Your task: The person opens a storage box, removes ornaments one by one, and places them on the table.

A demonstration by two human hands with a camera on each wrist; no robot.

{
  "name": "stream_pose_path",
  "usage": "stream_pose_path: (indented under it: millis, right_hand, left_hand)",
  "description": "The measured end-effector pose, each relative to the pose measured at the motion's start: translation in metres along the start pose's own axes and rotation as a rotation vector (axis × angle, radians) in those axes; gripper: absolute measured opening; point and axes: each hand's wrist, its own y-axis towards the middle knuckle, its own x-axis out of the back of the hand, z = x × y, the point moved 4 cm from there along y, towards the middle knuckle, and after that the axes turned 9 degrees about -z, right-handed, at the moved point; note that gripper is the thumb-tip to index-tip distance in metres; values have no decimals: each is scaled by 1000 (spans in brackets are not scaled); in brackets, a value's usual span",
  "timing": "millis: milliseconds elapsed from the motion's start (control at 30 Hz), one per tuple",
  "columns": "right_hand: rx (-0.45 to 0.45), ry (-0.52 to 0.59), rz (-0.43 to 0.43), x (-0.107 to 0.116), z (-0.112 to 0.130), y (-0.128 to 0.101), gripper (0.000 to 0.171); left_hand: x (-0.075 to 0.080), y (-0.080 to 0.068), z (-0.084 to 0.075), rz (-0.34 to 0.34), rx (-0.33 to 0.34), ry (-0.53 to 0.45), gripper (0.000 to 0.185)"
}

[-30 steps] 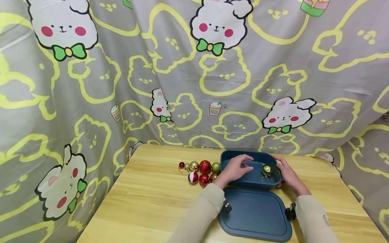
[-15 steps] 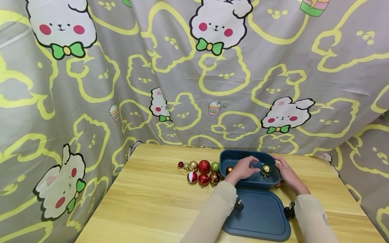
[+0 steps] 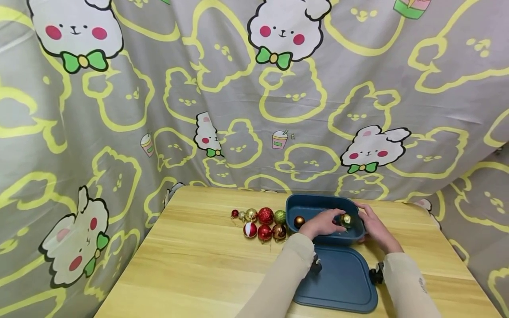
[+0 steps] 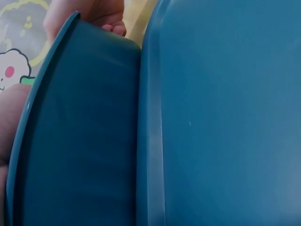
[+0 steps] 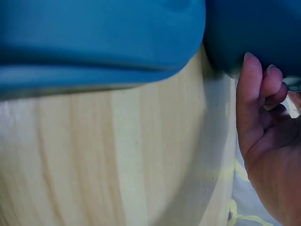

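Observation:
In the head view, my left hand (image 3: 324, 222) reaches into the blue food container (image 3: 294, 207), its thumb and fingertips at both sides of a shiny gold-green Christmas ball (image 3: 346, 220). Inside the container's left end lies a copper Christmas ball (image 3: 299, 221). My right hand (image 3: 375, 225) holds the container's right end. The right wrist view shows those fingers (image 5: 250, 89) curled against the container's outer wall (image 5: 249, 33). In the left wrist view the container's side (image 4: 80, 127) hides most of the left hand and the ball.
Left of the container, several Christmas balls stand in two rows, among them a red glitter ball (image 3: 266, 215), a green one (image 3: 280, 216) and a red-and-white one (image 3: 249, 229). The blue lid (image 3: 338, 278) lies in front on the wooden table (image 3: 191, 265). A patterned curtain (image 3: 238, 101) hangs behind.
My left hand has moved right inside the container to the gold-green ball, bringing the copper ball at the left end into sight. The right hand has stayed at the container's right end.

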Motion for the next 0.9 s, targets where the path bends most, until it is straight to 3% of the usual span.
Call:
stream_pose_path:
  millis: [167,500,900]
  right_hand:
    - [-1,3,7,-1,0,0,58]
    - [-14,-3,3,-2,-3,0,57]
    - [-5,-4,1,-2,-1,-2,59]
  left_hand:
    - [1,1,1,-11,-19,70,50]
    - [0,1,1,-30,-56,72,29]
    - [-4,4,-4,51,-164,147,40]
